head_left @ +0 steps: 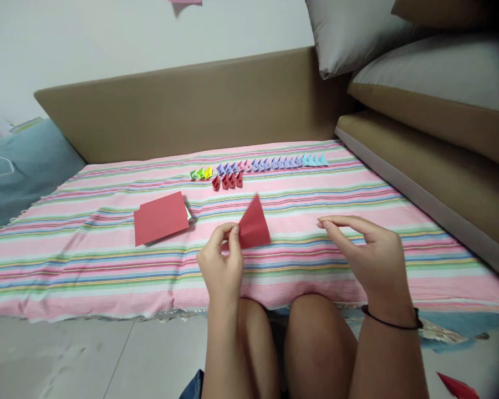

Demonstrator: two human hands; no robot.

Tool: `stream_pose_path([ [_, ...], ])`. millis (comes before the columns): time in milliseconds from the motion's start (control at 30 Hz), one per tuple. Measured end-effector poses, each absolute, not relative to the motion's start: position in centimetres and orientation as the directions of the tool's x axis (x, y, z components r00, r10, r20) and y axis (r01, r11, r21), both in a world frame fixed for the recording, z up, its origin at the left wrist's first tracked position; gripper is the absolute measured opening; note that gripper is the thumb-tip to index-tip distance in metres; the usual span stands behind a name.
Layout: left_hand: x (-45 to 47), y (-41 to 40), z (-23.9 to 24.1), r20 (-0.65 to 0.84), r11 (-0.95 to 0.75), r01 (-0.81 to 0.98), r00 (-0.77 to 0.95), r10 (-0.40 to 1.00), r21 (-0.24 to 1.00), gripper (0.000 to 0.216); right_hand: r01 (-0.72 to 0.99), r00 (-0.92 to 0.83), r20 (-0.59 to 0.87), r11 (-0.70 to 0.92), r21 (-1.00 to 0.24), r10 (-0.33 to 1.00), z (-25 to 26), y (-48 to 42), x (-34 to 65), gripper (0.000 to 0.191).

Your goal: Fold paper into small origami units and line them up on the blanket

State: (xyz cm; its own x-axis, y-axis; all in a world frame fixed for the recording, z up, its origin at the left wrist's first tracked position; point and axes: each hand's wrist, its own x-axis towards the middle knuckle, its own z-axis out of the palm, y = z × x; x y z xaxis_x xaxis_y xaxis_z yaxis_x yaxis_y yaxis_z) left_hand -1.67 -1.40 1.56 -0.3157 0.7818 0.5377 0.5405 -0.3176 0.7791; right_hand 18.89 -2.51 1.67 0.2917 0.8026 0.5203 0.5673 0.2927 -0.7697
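My left hand (222, 257) pinches a folded red sheet of paper (255, 224) between thumb and fingers. The paper has a triangular shape with its point up, and it is held above the striped cloth. To the right, my right hand (366, 249) is apart from the paper, its thumb and index fingertips pressed together with nothing visible between them. A stack of red paper sheets (162, 219) lies left of my left hand. Beyond the hands, small folded red paper pieces (232, 180) stand in a short row.
Behind the red pieces runs a longer row of small folded paper pieces in green, yellow, purple, pink and blue (280, 163). A striped cloth (108, 266) covers the seat. Cushions (432, 133) are piled at right. A red paper piece (457, 385) lies on the floor.
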Motion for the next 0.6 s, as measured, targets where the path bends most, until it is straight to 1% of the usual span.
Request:
stream_pose_path([
  [33,-1.3,-1.5,1.6,0.436,-0.273,0.412,-0.379,0.816,0.869,0.012,0.491,0.273,0.445,0.275,-0.827,0.853,1.7,-2.4,18.5,0.011],
  [67,-0.9,-1.5,1.5,0.339,-0.231,0.293,-0.401,0.851,0.928,0.013,0.401,0.233,0.370,0.258,-0.879,0.899,1.8,-2.3,18.0,0.014],
  [100,-0.6,-1.5,1.5,0.263,-0.197,0.199,-0.399,0.878,0.960,0.014,0.303,0.178,0.297,0.235,-0.924,0.938,1.8,-2.1,17.5,0.018],
  [167,-0.2,-1.5,1.3,0.164,-0.148,0.070,-0.374,0.913,0.986,0.017,0.111,0.055,0.175,0.169,-0.979,0.983,1.7,-1.8,16.5,0.023],
  [233,-0.1,-1.4,1.1,0.112,-0.127,-0.016,-0.363,0.925,0.992,0.019,-0.028,-0.025,0.086,0.086,-0.996,0.996,1.6,-1.5,15.9,0.024],
  [333,-0.2,-1.3,0.8,0.076,-0.123,-0.109,-0.360,0.930,0.986,0.021,-0.100,-0.046,-0.007,-0.011,-0.995,0.999,1.2,-1.4,15.8,0.023],
  [400,-0.3,-1.2,0.8,0.046,-0.104,-0.169,-0.319,0.947,0.980,0.023,-0.092,0.021,-0.025,-0.023,-0.995,0.999,1.1,-1.4,16.1,0.022],
  [500,-0.4,-1.2,0.7,-0.012,-0.039,-0.242,-0.207,0.978,0.969,0.031,-0.093,0.148,-0.025,-0.011,-0.996,0.989,1.0,-1.3,16.3,0.021],
  [533,-0.4,-1.2,0.7,-0.020,-0.028,-0.250,-0.187,0.982,0.968,0.032,-0.111,0.147,-0.034,-0.018,-0.994,0.989,1.1,-1.3,16.2,0.021],
  [600,-0.4,-1.2,0.7,-0.012,-0.035,-0.244,-0.188,0.982,0.969,0.030,-0.171,0.074,-0.049,-0.036,-0.985,0.996,1.2,-1.3,16.1,0.020],
])
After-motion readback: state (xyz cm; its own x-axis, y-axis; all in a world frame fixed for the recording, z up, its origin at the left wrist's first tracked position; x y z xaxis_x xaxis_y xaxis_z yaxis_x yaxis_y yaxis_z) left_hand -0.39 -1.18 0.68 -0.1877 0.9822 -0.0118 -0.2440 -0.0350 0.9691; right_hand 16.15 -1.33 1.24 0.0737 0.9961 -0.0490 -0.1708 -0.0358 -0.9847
